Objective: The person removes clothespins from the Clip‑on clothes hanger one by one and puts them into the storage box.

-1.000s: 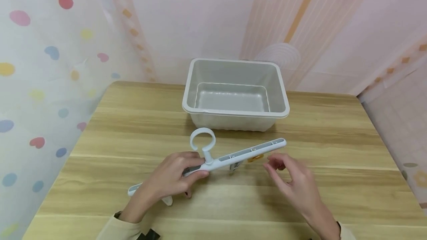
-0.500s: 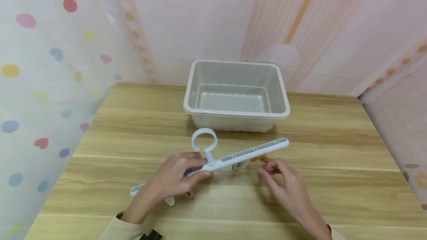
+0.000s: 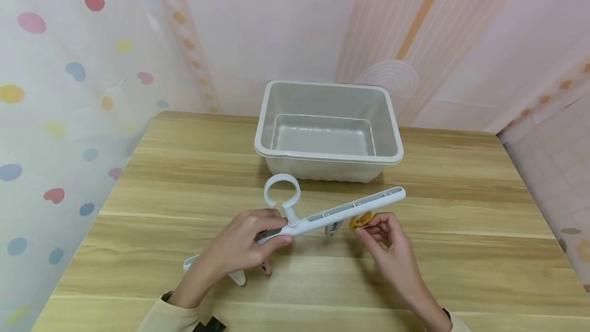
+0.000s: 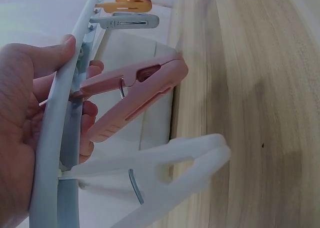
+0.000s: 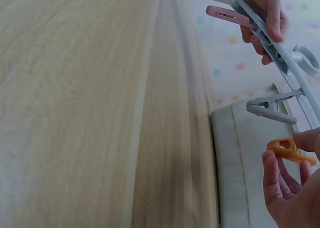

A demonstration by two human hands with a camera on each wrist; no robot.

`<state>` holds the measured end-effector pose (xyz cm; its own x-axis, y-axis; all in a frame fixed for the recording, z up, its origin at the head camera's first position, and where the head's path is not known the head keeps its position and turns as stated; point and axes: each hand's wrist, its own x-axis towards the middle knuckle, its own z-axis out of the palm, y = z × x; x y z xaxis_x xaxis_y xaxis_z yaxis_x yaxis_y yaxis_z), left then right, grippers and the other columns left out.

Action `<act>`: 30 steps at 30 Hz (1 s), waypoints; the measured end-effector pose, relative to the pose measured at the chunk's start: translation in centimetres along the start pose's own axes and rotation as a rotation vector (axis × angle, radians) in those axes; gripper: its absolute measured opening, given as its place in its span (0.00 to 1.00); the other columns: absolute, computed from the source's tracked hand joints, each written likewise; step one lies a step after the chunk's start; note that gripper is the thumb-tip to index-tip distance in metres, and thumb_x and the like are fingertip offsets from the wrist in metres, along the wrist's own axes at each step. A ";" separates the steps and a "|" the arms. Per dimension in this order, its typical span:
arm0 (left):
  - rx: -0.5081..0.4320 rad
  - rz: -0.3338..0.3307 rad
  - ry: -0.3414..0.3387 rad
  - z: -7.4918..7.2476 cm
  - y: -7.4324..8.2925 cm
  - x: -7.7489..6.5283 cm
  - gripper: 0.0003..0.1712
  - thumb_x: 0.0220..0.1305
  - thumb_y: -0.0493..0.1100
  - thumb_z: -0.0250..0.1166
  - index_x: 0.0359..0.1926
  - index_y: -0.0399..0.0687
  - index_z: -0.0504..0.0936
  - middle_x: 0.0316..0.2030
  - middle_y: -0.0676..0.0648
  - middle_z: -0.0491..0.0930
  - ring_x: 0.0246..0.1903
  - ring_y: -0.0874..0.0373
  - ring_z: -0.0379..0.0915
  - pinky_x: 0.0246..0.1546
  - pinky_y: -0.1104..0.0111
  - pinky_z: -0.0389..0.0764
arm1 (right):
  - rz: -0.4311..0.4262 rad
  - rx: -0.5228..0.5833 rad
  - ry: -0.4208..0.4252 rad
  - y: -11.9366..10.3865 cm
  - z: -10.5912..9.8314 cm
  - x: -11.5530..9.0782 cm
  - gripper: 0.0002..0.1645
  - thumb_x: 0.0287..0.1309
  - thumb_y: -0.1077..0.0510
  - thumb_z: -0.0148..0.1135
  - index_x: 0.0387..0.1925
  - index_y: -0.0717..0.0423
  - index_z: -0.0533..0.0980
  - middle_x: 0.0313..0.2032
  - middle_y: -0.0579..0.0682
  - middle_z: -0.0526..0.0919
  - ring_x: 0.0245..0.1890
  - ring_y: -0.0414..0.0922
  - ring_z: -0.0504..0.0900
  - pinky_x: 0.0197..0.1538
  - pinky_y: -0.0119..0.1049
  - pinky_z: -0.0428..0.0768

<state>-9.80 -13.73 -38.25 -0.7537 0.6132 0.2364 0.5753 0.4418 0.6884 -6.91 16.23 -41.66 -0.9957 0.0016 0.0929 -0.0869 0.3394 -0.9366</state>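
Observation:
My left hand (image 3: 246, 242) grips a pale blue clip hanger (image 3: 364, 205) by its bar, close to the open ring hook (image 3: 282, 188). The hanger is held above the table, slanting up to the right. Clothespins hang from the bar: a white one (image 4: 175, 163) and a pink one (image 4: 160, 77) by the left hand, then a grey one (image 4: 132, 21) farther along. Near the bar's right end is an orange clothespin (image 5: 285, 149), which my right hand (image 3: 392, 245) pinches between thumb and fingers. Its attachment to the bar shows in the left wrist view.
A light grey plastic bin (image 3: 329, 158) stands behind the hanger at the back of the wooden table (image 3: 461, 219); nothing shows inside it. A patterned cloth (image 3: 286, 24) hangs behind the table and along its left side.
My right hand has moved left to the orange clothespin and now pinches it; the clothespin has turned a little. The left hand keeps its grip on the hanger with hardly any shift.

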 end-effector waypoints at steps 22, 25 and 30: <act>-0.069 0.000 0.016 -0.2 -0.6 0.0 0.06 0.68 0.42 0.66 0.41 0.46 0.87 0.25 0.58 0.74 0.24 0.78 0.75 0.30 0.77 0.77 | -0.077 0.151 -0.283 0.1 -0.6 0.2 0.07 0.74 0.64 0.51 0.45 0.67 0.72 0.35 0.65 0.83 0.35 0.36 0.84 0.37 0.34 0.86; -0.042 0.020 0.028 -0.3 -0.5 0.2 0.05 0.67 0.42 0.67 0.40 0.47 0.87 0.26 0.59 0.75 0.27 0.75 0.72 0.32 0.76 0.78 | -0.167 0.216 -0.355 0.2 -1.1 0.6 0.06 0.74 0.68 0.47 0.44 0.69 0.70 0.33 0.61 0.80 0.33 0.36 0.81 0.35 0.33 0.83; -0.056 0.026 0.024 -0.4 -0.2 0.4 0.04 0.67 0.43 0.67 0.39 0.51 0.87 0.27 0.59 0.77 0.28 0.74 0.73 0.34 0.75 0.79 | -0.184 0.369 -0.478 0.3 -1.7 1.0 0.09 0.74 0.70 0.42 0.48 0.73 0.68 0.36 0.49 0.81 0.35 0.37 0.81 0.37 0.32 0.83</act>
<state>-10.32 -13.83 -38.03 -0.7464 0.6079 0.2708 0.5768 0.3878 0.7190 -7.84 17.91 -41.31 -0.8605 -0.4756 0.1827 -0.1792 -0.0531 -0.9824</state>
